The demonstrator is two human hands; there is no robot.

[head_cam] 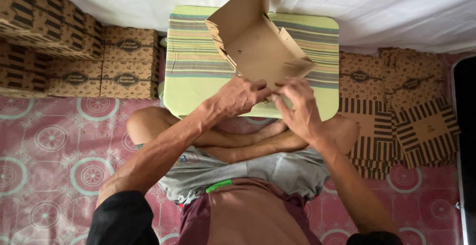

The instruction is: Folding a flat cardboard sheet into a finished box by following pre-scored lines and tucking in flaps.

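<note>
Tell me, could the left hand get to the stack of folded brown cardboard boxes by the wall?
Probably yes. The stack of folded brown cardboard boxes sits on that side, with nothing between, though the left hand now grips the half-folded box.

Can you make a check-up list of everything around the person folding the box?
Surface: striped green table, box on it.
Job's things: brown box, half folded, lid flap up.
Clutter: folded boxes stacked at left; flat boxes piled at right.
Hands: left hand and right hand both pinch the box's near edge.
Cables: nothing seen.
Surroundings: pink patterned mat, white cloth behind.
</note>
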